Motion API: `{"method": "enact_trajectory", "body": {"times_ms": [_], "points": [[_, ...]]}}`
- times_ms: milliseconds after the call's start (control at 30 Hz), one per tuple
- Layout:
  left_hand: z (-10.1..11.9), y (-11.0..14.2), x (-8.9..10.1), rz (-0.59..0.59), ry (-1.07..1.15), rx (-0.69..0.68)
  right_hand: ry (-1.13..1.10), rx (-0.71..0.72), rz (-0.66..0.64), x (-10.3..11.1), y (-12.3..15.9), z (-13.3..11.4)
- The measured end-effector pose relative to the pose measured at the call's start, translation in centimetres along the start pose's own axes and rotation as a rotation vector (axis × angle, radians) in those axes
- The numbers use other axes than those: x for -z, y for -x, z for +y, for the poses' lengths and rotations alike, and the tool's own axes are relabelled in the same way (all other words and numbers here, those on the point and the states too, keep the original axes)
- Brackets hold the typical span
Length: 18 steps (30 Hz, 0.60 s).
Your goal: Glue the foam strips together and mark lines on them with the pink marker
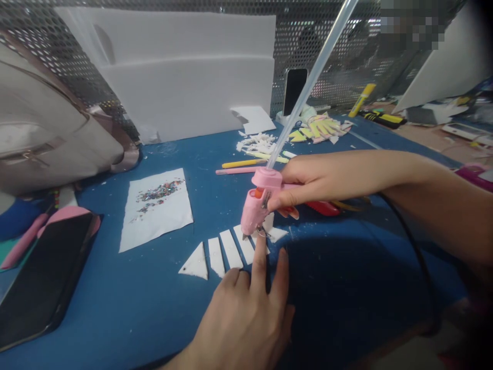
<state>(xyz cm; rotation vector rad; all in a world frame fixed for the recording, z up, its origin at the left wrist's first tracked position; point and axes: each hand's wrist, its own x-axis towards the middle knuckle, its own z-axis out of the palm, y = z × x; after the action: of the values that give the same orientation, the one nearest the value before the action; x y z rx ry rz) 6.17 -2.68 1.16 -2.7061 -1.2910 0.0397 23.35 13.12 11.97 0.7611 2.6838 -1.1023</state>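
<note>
My right hand (295,187) is wrapped round the handle of a pink hot glue gun (252,210), its nozzle pointing down. A long clear glue stick (308,92) rises out of its back end. Under the nozzle lie several white cut pieces in a row shaped like a fish: a triangular head (196,261) with a dark dot, slanted strips (231,249) and a tail (277,235) at the right, partly hidden. My left hand (244,313) lies low in front of them, index finger stretched out to a piece beside the nozzle, nothing visibly held.
A paper sheet (154,234) bearing small colourful bits lies to the left. A black phone (44,277) is at the near left, below a pale bag (50,118). White boards (192,87) lean at the back. White scraps (258,143) and pens (242,163) lie behind the glue gun.
</note>
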Motion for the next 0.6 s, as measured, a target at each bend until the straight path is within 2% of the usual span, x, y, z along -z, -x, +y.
{"method": "enact_trajectory", "body": {"times_ms": [600], "points": [[0.14, 0.02, -0.26, 0.021, -0.007, 0.001, 0.114, -0.091, 0.019, -0.29, 0.2, -0.26]]}}
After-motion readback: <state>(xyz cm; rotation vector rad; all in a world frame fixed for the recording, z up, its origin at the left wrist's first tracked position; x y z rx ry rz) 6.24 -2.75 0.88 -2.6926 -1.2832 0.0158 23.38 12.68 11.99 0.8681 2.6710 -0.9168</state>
